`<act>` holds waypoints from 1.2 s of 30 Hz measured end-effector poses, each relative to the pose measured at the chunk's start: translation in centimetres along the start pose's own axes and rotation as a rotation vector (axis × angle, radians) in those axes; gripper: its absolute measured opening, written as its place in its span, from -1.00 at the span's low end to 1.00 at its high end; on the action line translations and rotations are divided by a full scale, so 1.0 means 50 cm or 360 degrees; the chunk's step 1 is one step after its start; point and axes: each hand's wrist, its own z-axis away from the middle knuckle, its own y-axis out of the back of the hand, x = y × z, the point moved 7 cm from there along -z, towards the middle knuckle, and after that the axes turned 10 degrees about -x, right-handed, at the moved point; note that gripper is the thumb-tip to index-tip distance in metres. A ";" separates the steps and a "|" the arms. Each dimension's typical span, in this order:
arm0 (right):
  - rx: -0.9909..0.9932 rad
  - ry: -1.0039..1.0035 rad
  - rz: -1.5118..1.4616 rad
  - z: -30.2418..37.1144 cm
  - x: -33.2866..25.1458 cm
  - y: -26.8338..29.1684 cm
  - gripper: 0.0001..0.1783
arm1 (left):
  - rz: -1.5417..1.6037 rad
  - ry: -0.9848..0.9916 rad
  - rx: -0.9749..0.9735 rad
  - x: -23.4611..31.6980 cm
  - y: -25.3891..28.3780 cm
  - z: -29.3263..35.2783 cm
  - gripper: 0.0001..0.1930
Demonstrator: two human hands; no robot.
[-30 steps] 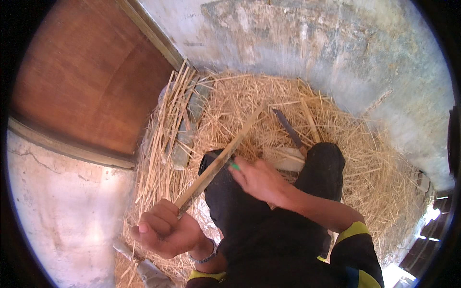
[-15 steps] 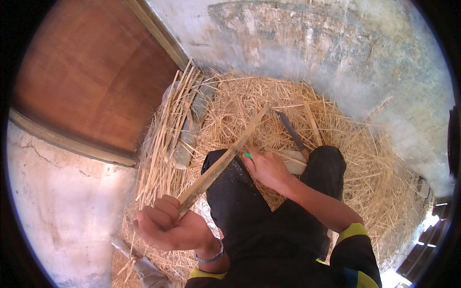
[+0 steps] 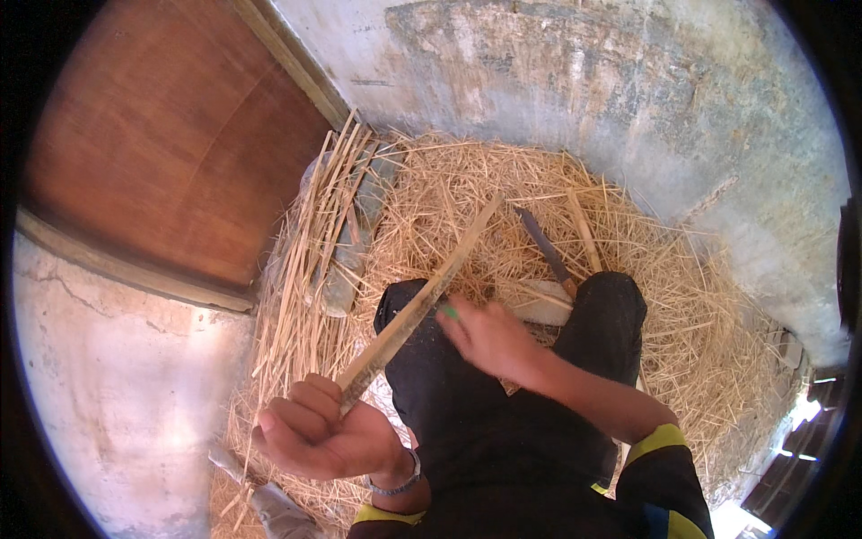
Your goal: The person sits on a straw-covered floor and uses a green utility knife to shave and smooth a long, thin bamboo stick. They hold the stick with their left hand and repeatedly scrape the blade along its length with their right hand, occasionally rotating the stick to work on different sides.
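Note:
My left hand [image 3: 328, 429], wearing a bracelet at the wrist, is closed around the lower end of a long flat bamboo strip [image 3: 409, 321]. The strip slants up and to the right across my left knee, its far end over the shavings. Beside the strip's middle, my right hand [image 3: 496, 340] is closed and slightly blurred. A small green-handled tool [image 3: 448, 310] shows at its fingers; the rest of the tool is mostly hidden. Between my knees and the wall lies a machete [image 3: 543, 244] with a dark blade, its handle end by my right knee.
Straw-like shavings [image 3: 718, 332] cover the floor. A bundle of thin split strips [image 3: 310, 242] lies at the left, next to a brown door panel [image 3: 171, 153]. Another strip [image 3: 584, 229] lies right of the machete. A pale block [image 3: 545, 304] sits between my knees. A stained wall [image 3: 584, 81] stands behind.
My right hand has moved slightly left and down along the strip, toward me. My left hand and the strip stay nearly in place.

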 end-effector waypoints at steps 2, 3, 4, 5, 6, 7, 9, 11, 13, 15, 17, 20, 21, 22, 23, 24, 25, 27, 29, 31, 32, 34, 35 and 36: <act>0.0152 0.0009 0.0072 -0.022 0.029 0.019 -0.71 | 0.0022 0.0008 -0.0024 -0.003 0.004 -0.002 -0.70; 0.0104 0.0062 0.0072 -0.018 0.020 0.012 -0.70 | 0.0028 0.0023 -0.0047 -0.004 0.001 -0.004 -0.70; 0.0055 0.0115 0.0071 -0.007 0.006 0.008 -0.70 | 0.0034 0.0039 -0.0070 -0.006 -0.002 -0.006 -0.69; -0.0016 0.0162 0.0062 0.007 -0.026 0.008 -0.70 | -0.0029 0.0033 -0.0066 -0.003 -0.001 -0.011 -0.69; -0.0083 0.0241 0.0004 0.013 -0.059 0.011 -0.70 | -0.0059 0.0029 -0.0062 -0.003 -0.009 -0.016 -0.68; -0.0055 0.0207 0.0000 0.010 -0.051 0.006 -0.70 | -0.0091 0.0024 -0.0057 -0.002 -0.011 -0.019 -0.67; 0.0044 0.0139 0.0008 -0.017 -0.001 -0.003 -0.70 | -0.0014 0.0016 -0.0060 -0.009 -0.012 -0.021 -0.68; 0.0137 0.0084 0.0011 -0.041 0.045 -0.001 -0.70 | 0.0071 0.0007 -0.0048 -0.019 -0.009 -0.026 -0.71; 0.0055 0.0039 0.0095 -0.034 0.019 0.002 -0.69 | 0.0038 -0.0009 -0.0013 -0.020 -0.003 -0.031 -0.70; 0.0034 0.0146 0.0150 -0.017 -0.030 0.007 -0.68 | -0.0021 0.0017 0.0039 -0.015 0.006 -0.032 -0.70; 0.0031 0.0105 0.0153 -0.020 -0.014 -0.006 -0.68 | -0.0026 0.0036 0.0132 -0.011 -0.005 -0.027 -0.70; 0.0140 0.0075 0.0162 -0.041 0.032 0.008 -0.68 | -0.0109 0.0101 0.0102 -0.009 -0.012 -0.024 -0.61; 0.0085 0.0117 0.0206 -0.039 0.013 0.010 -0.68 | -0.0086 0.0081 0.0090 -0.010 -0.009 -0.029 -0.62; 0.0028 0.0160 0.0251 -0.031 -0.013 0.010 -0.68 | -0.0065 0.0060 0.0078 -0.012 -0.003 -0.035 -0.62; -0.0030 0.0191 0.0296 -0.020 -0.044 0.013 -0.68 | -0.0043 0.0051 0.0066 -0.014 0.000 -0.036 -0.63; 0.0019 0.0347 0.0279 -0.006 -0.070 0.006 -0.69 | -0.0012 0.0061 0.0056 -0.015 -0.003 -0.034 -0.63; 0.0045 0.0220 0.0219 -0.018 -0.034 -0.003 -0.69 | 0.0019 0.0070 0.0048 -0.015 -0.007 -0.029 -0.63; 0.0113 -0.0024 0.0085 -0.043 0.055 -0.010 -0.70 | 0.0026 0.0089 0.0019 -0.014 -0.009 -0.026 -0.62; 0.0171 0.0051 0.0425 -0.048 0.040 0.016 -0.71 | -0.0021 0.0092 0.0009 -0.017 0.001 -0.026 -0.62; 0.0057 0.0064 0.0413 -0.030 -0.013 -0.004 -0.70 | -0.0039 0.0055 0.0112 -0.015 0.009 -0.038 -0.62; 0.0050 0.0154 0.0377 -0.020 -0.031 -0.007 -0.70 | -0.0021 0.0048 0.0152 -0.019 0.007 -0.039 -0.61; 0.0040 0.0334 0.0306 -0.006 -0.057 -0.010 -0.68 | -0.0034 0.0086 0.0067 -0.022 0.006 -0.034 -0.61; 0.0109 0.0243 0.0359 -0.016 -0.022 -0.003 -0.68 | -0.0049 0.0095 0.0015 -0.020 0.003 -0.032 -0.60; 0.0177 0.0154 0.0409 -0.035 0.036 0.004 -0.68 | -0.0067 0.0086 0.0020 -0.016 0.005 -0.031 -0.60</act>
